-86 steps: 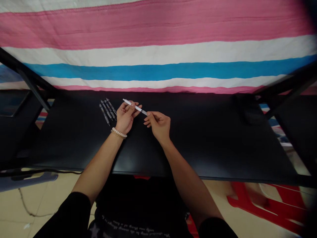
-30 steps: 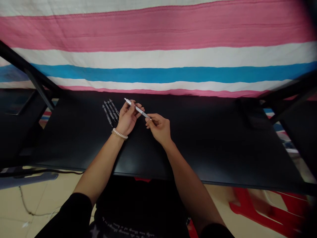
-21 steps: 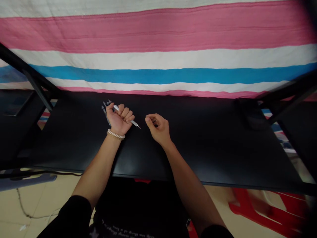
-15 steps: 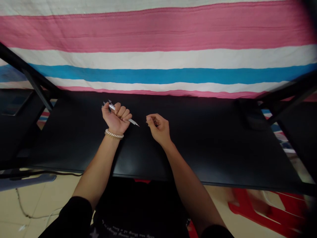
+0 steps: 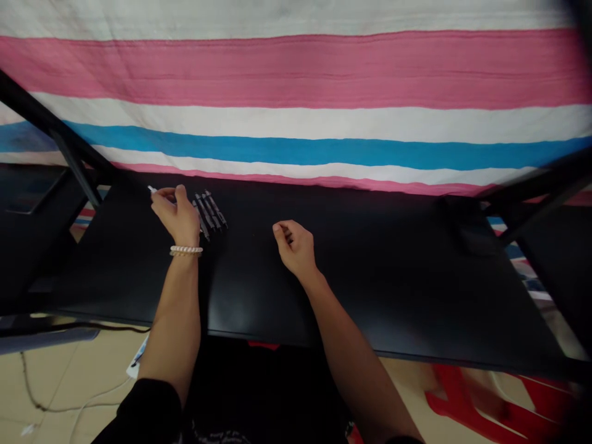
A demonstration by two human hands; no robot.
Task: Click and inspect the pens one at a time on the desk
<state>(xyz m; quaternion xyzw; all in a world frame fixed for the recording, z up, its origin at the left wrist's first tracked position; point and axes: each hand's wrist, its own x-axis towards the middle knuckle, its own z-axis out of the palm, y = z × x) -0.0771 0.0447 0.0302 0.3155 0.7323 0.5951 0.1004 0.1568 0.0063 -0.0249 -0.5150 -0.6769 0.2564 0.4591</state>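
Note:
My left hand (image 5: 174,213) is closed around a slim white pen (image 5: 152,189); only one pale end of it sticks out past the fingers, at the left. Just right of that hand, several dark pens (image 5: 211,213) lie side by side, slanting, on the black table (image 5: 393,265). My right hand (image 5: 295,243) is near the table's middle, apart from the pens. Its fingers are curled in with the thumb against them, and whatever may be inside is hidden.
A striped cloth (image 5: 296,74) hangs behind the table. Black frame bars (image 5: 76,163) stand at both sides. A dark object (image 5: 469,231) sits at the table's right end. Below are a red stool (image 5: 462,394) and cables (image 5: 76,406) on the floor.
My left hand has turned over and moved left with the white pen, uncovering the row of dark pens. My right hand has stayed almost in place, fingers still curled.

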